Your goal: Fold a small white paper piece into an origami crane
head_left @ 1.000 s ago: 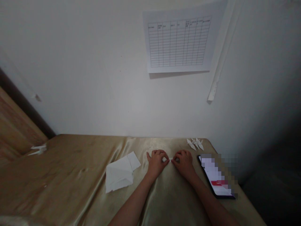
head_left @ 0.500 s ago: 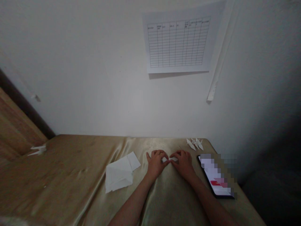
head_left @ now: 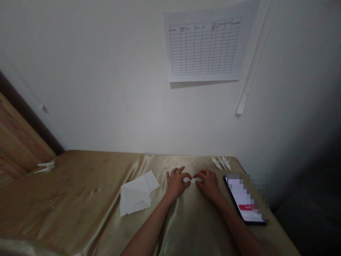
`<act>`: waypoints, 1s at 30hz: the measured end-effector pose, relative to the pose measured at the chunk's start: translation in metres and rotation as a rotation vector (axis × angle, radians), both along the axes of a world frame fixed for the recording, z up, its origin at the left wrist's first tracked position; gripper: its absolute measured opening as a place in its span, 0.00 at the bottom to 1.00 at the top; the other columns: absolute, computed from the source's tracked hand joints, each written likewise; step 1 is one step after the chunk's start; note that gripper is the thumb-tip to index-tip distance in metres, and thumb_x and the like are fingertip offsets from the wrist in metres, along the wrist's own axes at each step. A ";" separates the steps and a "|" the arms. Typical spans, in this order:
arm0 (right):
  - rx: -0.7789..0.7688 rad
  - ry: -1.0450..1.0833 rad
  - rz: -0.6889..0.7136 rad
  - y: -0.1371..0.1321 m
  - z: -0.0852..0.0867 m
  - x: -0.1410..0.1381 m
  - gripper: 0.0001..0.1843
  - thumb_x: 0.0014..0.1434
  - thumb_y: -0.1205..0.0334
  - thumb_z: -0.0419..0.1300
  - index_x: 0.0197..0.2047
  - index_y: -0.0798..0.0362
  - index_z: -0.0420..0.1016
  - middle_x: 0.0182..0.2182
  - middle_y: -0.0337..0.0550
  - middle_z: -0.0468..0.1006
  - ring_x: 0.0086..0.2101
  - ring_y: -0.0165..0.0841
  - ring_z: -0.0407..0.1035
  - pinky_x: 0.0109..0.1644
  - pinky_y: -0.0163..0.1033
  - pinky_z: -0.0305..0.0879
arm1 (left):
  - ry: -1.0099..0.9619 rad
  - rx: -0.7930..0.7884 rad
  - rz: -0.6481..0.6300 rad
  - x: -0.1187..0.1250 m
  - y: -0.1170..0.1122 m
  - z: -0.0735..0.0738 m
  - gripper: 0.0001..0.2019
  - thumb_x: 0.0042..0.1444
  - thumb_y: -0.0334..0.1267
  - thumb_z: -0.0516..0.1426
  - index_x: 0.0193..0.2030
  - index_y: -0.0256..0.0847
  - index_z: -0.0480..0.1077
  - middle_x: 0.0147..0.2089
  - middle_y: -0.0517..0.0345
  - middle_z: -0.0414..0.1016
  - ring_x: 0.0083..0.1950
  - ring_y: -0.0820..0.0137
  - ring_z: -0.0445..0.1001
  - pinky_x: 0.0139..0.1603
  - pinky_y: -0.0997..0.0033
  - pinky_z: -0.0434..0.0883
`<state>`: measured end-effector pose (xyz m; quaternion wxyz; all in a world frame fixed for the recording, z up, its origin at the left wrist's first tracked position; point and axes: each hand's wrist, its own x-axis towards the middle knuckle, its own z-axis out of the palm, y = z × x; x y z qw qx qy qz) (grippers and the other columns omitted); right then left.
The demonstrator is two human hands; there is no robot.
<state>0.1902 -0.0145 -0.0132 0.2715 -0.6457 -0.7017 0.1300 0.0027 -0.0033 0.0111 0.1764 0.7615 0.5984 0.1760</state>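
Note:
Between my two hands is a small folded piece of white paper (head_left: 193, 180), mostly covered by the fingers. My left hand (head_left: 178, 183) grips its left end between thumb and forefinger, with the other fingers raised and spread. At the right end, my right hand (head_left: 208, 183) pinches the paper the same way, its remaining fingers curled. Left of my left hand lie several sheets of white paper (head_left: 135, 193), overlapping in a loose pile. Folded white paper cranes (head_left: 221, 163) sit together near the back right corner of the table.
A gold satin cloth (head_left: 80, 192) with creases covers the table. To the right lies a phone (head_left: 246, 202) with its screen lit, partly blurred out. Another folded paper shape (head_left: 46, 166) rests at the far left. A printed table sheet (head_left: 204, 49) hangs on the wall behind.
My left hand's outer fingers have lifted and spread. My fingertips have parted slightly, showing more of the paper between them. The view has shifted a little.

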 end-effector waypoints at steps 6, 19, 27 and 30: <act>-0.020 0.018 0.033 0.000 0.002 0.003 0.16 0.59 0.64 0.62 0.48 0.39 0.83 0.51 0.44 0.75 0.55 0.41 0.64 0.64 0.48 0.52 | 0.014 -0.004 -0.026 -0.012 0.002 -0.002 0.14 0.58 0.41 0.63 0.49 0.67 0.79 0.75 0.70 0.59 0.77 0.50 0.52 0.74 0.32 0.43; -0.017 -0.030 0.089 0.006 -0.007 0.011 0.22 0.60 0.69 0.57 0.51 0.38 0.82 0.53 0.44 0.75 0.56 0.40 0.64 0.65 0.47 0.52 | 0.029 -0.004 0.012 -0.009 -0.001 0.002 0.11 0.58 0.46 0.63 0.47 0.65 0.82 0.73 0.65 0.63 0.76 0.49 0.54 0.75 0.36 0.46; 0.090 -0.041 0.000 0.000 -0.007 -0.001 0.11 0.60 0.56 0.63 0.46 0.39 0.83 0.50 0.46 0.76 0.53 0.44 0.65 0.63 0.52 0.55 | 0.008 0.123 0.007 0.005 -0.006 -0.008 0.07 0.59 0.46 0.65 0.45 0.58 0.79 0.69 0.61 0.69 0.73 0.51 0.57 0.71 0.24 0.42; 0.117 -0.066 -0.023 -0.002 -0.006 -0.004 0.10 0.59 0.55 0.66 0.45 0.39 0.83 0.49 0.46 0.76 0.53 0.45 0.65 0.62 0.52 0.56 | 0.007 0.143 0.015 0.007 -0.006 -0.009 0.07 0.58 0.47 0.65 0.44 0.56 0.79 0.68 0.61 0.69 0.73 0.51 0.58 0.71 0.24 0.41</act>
